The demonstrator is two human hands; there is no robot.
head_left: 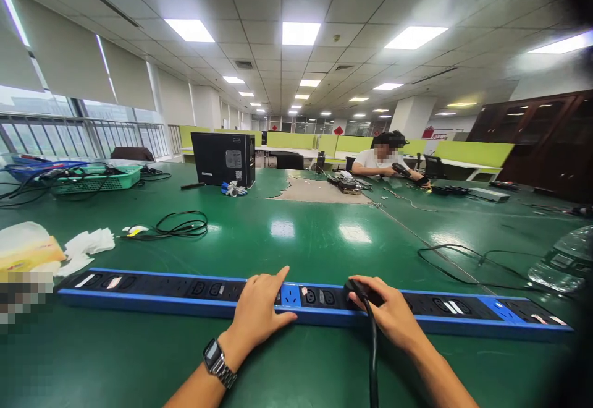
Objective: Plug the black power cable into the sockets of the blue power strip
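Observation:
A long blue and black power strip [290, 295] lies across the green table in front of me, its outlets facing up. My left hand [260, 305] straddles the strip left of its middle, thumb along the near side and fingers over the far side, holding it. Between the thumb and fingers of my right hand [386, 308] is a black power plug [354, 290], its body against the outlets right of the middle. How deep the plug sits I cannot tell. Its thick black cord [373, 358] runs down toward me. A watch [217, 358] is on my left wrist.
Beyond the strip lie a coiled black cable [183, 225] and a black computer tower [225, 159]. Crumpled tissues [90, 247] and a green basket [104, 179] are on the left. A clear plastic bottle [565, 263] is at right. Across the table a person [377, 164] handles a dark tool.

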